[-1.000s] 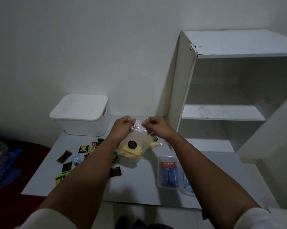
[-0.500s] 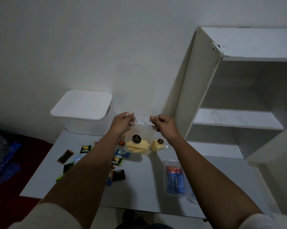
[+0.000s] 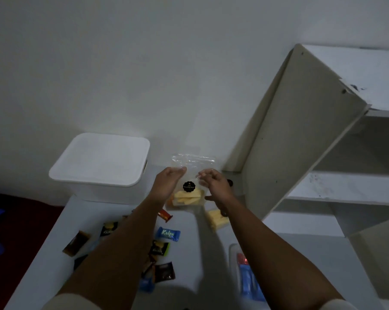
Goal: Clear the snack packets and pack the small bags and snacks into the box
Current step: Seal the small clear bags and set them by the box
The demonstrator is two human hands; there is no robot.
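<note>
1. The clear bag (image 3: 190,182) of pale yellow snack sticks stands upright just right of the white box (image 3: 99,163), its bottom resting on the table (image 3: 195,249).
2. The left hand (image 3: 167,183) touches the bag's left edge with fingers loosely extended; the right hand (image 3: 213,183) pinches the film at its right side, fingers curled.
3. The bag looks light, thin and crinkly, likely slippery. The sticks inside may snap, so the empty top strip is the safer hold.
4. The box wears its lid, which must come off before packing.
5. A second bag (image 3: 217,218) lies right of the box, beneath the right wrist. Small wrapped snacks, including a blue packet (image 3: 167,234), lie scattered in front of the box.
</note>
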